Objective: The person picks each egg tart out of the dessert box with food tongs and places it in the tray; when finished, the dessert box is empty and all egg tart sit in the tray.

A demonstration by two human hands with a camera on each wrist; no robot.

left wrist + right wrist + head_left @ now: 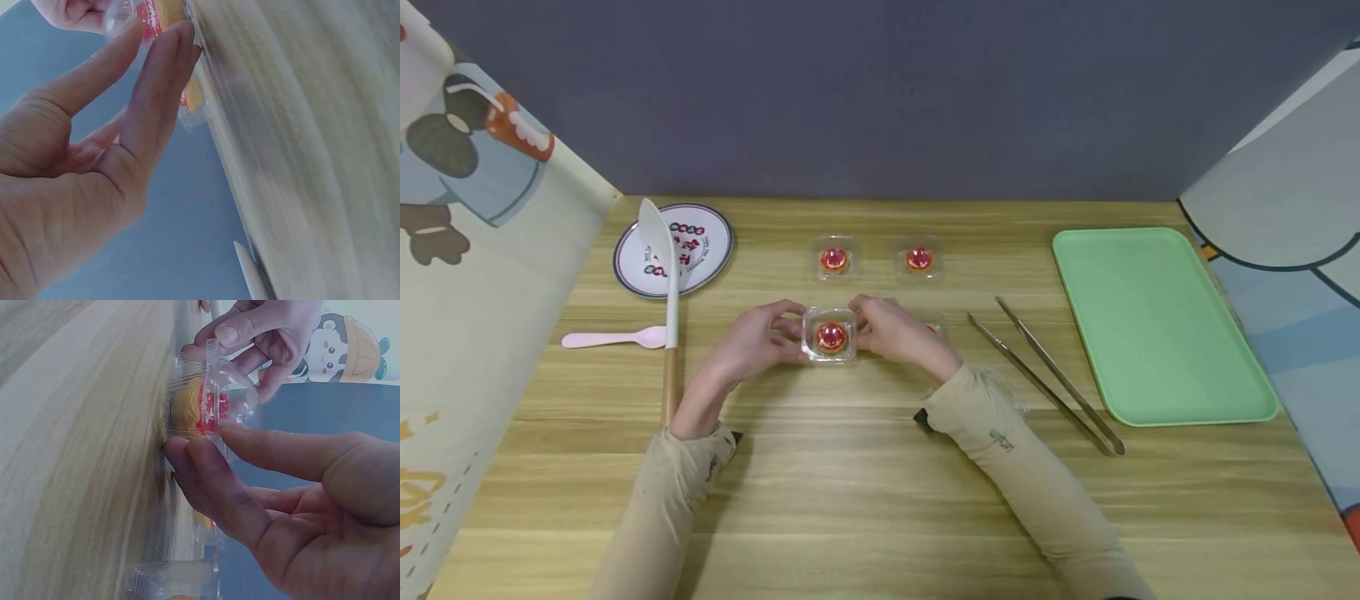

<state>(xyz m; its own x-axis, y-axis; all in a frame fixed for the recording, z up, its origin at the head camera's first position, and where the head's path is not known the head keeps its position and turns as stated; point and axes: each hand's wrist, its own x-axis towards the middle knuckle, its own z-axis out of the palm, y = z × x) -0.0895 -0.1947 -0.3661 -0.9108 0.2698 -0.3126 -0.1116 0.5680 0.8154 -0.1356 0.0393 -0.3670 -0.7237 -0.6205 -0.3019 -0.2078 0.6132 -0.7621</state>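
A clear plastic pastry box (810, 357) holds a small red-topped tart (831, 337) and sits in the middle of the wooden table. From its left side my left hand (756, 340) grips it, thumb above and fingers lower down. My right hand (897, 333) pinches the opposite side; in the right wrist view its thumb is at the lid's rim and its fingertips lie along the lower part. The domed lid (245, 403) is on the box. Another such box (942, 327) lies partly hidden behind the right hand.
Two more boxed tarts (834, 260) stand farther back. At the left, a white ladle (672, 321) with a wooden handle overlaps a patterned plate (718, 250) and a pink spoon (602, 339). On the right are metal tongs (1037, 377) and a green tray (1157, 325). A dark panel (880, 100) borders the back.
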